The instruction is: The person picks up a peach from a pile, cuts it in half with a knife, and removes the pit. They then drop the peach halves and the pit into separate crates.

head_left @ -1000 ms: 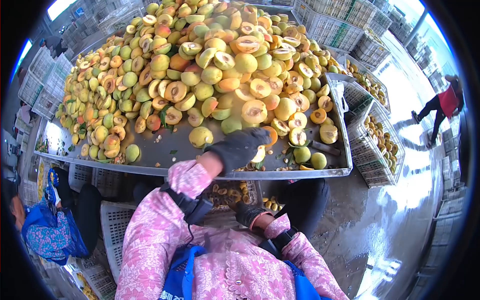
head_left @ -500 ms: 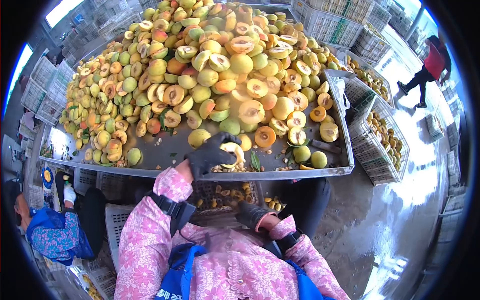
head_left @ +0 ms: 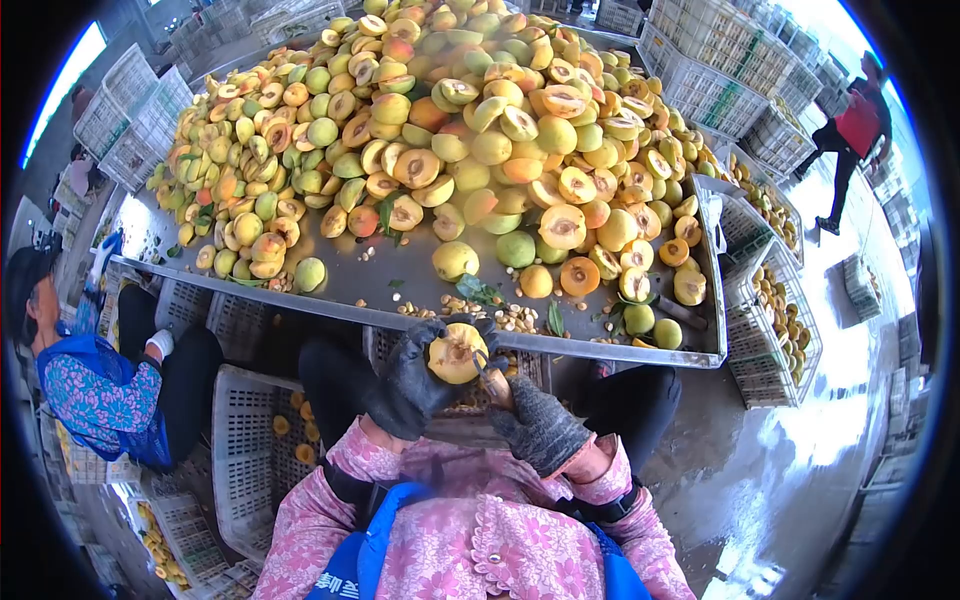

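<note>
My left hand (head_left: 402,388), in a dark glove, grips a halved peach (head_left: 456,354) just in front of the tray's near edge. The cut yellow face of the peach is turned up. My right hand (head_left: 545,430), in a grey-black glove, is closed around the wooden handle of a small pitting tool (head_left: 497,388). Its thin curved metal tip touches the right side of the cut face. Beyond my hands, loose pits (head_left: 485,312) and a few leaves lie on the metal tray (head_left: 370,275). A large heap of halved peaches (head_left: 420,165) covers most of the tray.
A plastic crate (head_left: 245,450) with some peach halves stands at my left. Filled crates (head_left: 765,330) stand right of the tray, with stacked crates (head_left: 700,75) behind. A co-worker (head_left: 105,390) in blue sits at left. Another person (head_left: 850,140) walks at far right on wet floor.
My left hand has drawn the peach half back from the tray toward my body. My right hand has come up from my lap, bringing the pitting tool to the fruit.
</note>
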`<state>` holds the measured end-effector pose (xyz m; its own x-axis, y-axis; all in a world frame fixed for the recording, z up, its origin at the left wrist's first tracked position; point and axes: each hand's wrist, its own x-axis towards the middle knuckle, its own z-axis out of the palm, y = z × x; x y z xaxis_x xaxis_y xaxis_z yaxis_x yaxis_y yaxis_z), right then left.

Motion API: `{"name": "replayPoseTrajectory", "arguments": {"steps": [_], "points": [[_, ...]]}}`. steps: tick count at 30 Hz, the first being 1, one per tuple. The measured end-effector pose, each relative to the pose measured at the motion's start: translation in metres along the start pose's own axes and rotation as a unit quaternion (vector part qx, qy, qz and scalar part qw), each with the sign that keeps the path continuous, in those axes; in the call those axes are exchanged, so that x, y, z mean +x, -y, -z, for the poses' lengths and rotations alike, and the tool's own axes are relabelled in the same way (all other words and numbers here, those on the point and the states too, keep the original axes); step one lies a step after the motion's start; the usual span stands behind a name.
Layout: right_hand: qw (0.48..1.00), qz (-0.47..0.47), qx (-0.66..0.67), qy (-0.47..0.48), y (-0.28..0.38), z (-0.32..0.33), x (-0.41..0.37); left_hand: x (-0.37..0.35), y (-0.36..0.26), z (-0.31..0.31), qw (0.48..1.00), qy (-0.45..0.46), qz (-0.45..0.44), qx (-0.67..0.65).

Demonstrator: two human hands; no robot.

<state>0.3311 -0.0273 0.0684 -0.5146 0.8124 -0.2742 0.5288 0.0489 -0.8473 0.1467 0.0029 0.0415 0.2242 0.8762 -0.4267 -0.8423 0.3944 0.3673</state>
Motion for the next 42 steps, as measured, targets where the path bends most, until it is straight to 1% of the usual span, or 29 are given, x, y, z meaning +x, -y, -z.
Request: {"name": "replayPoseTrajectory", "arguments": {"steps": [2, 4, 5, 6, 8, 9, 10, 12, 14, 16, 17, 18, 19, 20, 22, 24, 25, 27, 30, 31, 32, 34, 36, 38, 39, 40, 41, 42], "points": [[0.999, 0.035, 0.009, -0.022, 0.002, -0.005, 0.000, 0.015, 0.008, 0.026, 0.981, 0.128, 0.053, -0.134], [0.996, 0.076, 0.008, -0.054, 0.000, -0.012, 0.001, 0.004, 0.003, 0.012, 0.982, 0.182, -0.031, 0.031], [0.992, 0.099, 0.004, -0.075, -0.005, -0.018, 0.003, -0.015, -0.003, -0.002, 0.942, 0.160, -0.139, 0.258], [0.988, 0.121, -0.001, -0.097, -0.007, -0.022, 0.004, -0.028, -0.008, -0.015, 0.841, 0.127, -0.237, 0.469], [0.988, 0.112, -0.017, -0.103, -0.005, -0.023, 0.004, 0.006, 0.013, 0.028, 0.877, 0.132, -0.256, 0.384], [0.988, 0.108, -0.025, -0.105, -0.004, -0.024, 0.004, 0.007, 0.015, 0.029, 0.883, 0.133, -0.257, 0.369], [0.989, 0.104, -0.035, -0.100, -0.005, -0.024, 0.005, 0.008, 0.016, 0.029, 0.889, 0.134, -0.258, 0.354], [0.990, 0.095, -0.056, -0.088, -0.008, -0.025, 0.007, -0.008, 0.012, 0.022, 0.882, 0.132, -0.244, 0.381], [0.993, 0.046, -0.081, -0.075, -0.001, -0.023, 0.005, -0.013, 0.012, 0.014, 0.880, 0.113, -0.242, 0.393], [0.993, 0.011, -0.101, -0.064, 0.012, -0.018, 0.003, -0.017, 0.014, 0.003, 0.902, 0.099, -0.227, 0.353], [0.992, 0.002, -0.108, -0.059, 0.021, -0.015, 0.002, -0.019, 0.016, -0.003, 0.923, 0.094, -0.213, 0.306], [0.992, -0.009, -0.114, -0.055, 0.025, -0.014, 0.002, -0.019, 0.016, -0.003, 0.912, 0.094, -0.226, 0.329], [0.991, 0.000, -0.123, -0.059, 0.024, -0.014, 0.001, -0.019, 0.017, -0.003, 0.900, 0.094, -0.239, 0.352], [0.989, 0.010, -0.133, -0.063, 0.023, -0.015, 0.001, -0.017, 0.014, 0.004, 0.847, 0.097, -0.279, 0.442], [0.985, 0.030, -0.151, -0.074, 0.019, -0.017, 0.002, -0.017, 0.013, 0.007, 0.776, 0.097, -0.325, 0.532], [0.980, 0.054, -0.170, -0.086, 0.009, -0.022, 0.005, -0.017, 0.014, 0.007, 0.768, 0.092, -0.337, 0.536], [0.983, 0.058, -0.151, -0.088, 0.005, -0.024, 0.007, -0.016, 0.015, 0.008, 0.769, 0.090, -0.340, 0.534], [0.987, 0.066, -0.115, -0.093, -0.002, -0.027, 0.009, -0.011, 0.021, 0.017, 0.788, 0.086, -0.328, 0.514], [0.977, 0.163, -0.095, -0.101, -0.001, -0.027, 0.014, -0.011, 0.027, 0.018, 0.730, 0.062, -0.370, 0.571], [0.986, 0.136, -0.069, -0.063, -0.020, -0.037, 0.022, -0.007, 0.033, 0.026, 0.734, 0.053, -0.378, 0.562], [0.993, 0.108, -0.042, -0.026, -0.057, -0.052, 0.037, 0.002, 0.040, 0.038, 0.738, 0.045, -0.385, 0.552], [0.998, 0.062, -0.022, 0.003, -0.046, -0.052, 0.041, 0.005, 0.042, 0.040, 0.760, 0.037, -0.379, 0.527], [0.999, 0.028, -0.035, -0.010, -0.025, -0.044, 0.031, 0.001, 0.041, 0.035, 0.793, 0.034, -0.351, 0.496], [0.996, 0.032, 0.076, -0.017, -0.025, -0.050, 0.031, -0.009, 0.029, 0.017, 0.730, 0.034, -0.382, 0.566], [0.988, 0.001, 0.156, -0.008, -0.025, -0.053, 0.035, -0.011, 0.025, 0.012, 0.695, 0.034, -0.397, 0.599], [0.972, -0.031, 0.234, -0.004, -0.026, -0.055, 0.039, -0.010, 0.025, 0.017, 0.689, 0.026, -0.390, 0.610], [0.938, -0.096, 0.334, 0.012, -0.028, -0.058, 0.047, -0.007, 0.027, 0.027, 0.683, 0.017, -0.383, 0.621], [0.917, -0.138, 0.374, 0.023, -0.021, -0.056, 0.049, -0.005, 0.028, 0.034, 0.677, 0.008, -0.375, 0.633]]}}
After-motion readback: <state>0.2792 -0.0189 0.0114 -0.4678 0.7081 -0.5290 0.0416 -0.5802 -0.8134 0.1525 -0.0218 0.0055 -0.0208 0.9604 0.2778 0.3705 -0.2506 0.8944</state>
